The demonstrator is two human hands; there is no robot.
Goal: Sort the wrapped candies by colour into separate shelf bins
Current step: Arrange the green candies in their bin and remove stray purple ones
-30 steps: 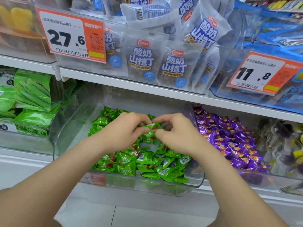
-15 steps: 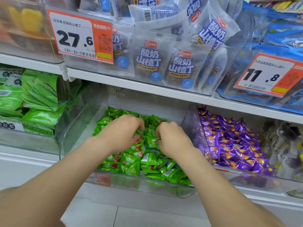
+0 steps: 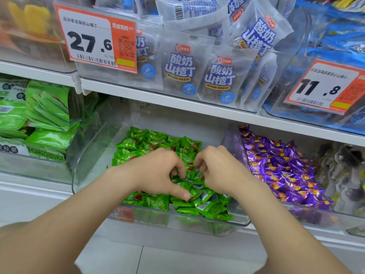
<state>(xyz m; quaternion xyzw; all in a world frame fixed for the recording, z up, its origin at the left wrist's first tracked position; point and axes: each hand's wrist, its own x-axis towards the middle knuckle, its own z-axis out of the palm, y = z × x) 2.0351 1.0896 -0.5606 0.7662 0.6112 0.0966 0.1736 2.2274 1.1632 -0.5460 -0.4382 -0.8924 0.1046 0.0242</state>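
Note:
A clear shelf bin [image 3: 90, 155] on the lower shelf holds a pile of green wrapped candies [image 3: 150, 143]. Both my hands are down in that pile, side by side. My left hand [image 3: 158, 173] has its fingers curled into the candies and its thumb stretched toward the front of the pile. My right hand [image 3: 221, 171] curls its fingers down beside it. One green candy [image 3: 190, 171] stands between the fingertips of both hands, which pinch it. The bin to the right holds purple wrapped candies [image 3: 286, 175].
Green snack packs [image 3: 45, 115] fill the bin at left, and dark wrapped sweets [image 3: 343, 171] the one at far right. The upper shelf carries white-and-blue snack bags [image 3: 181, 68], blue packs [image 3: 343, 42] and two price tags [image 3: 94, 38]. Pale floor lies below.
My hands, which held a green candy just above the pile, have sunk into the green candies and curled tighter. The view has shifted a little to the left.

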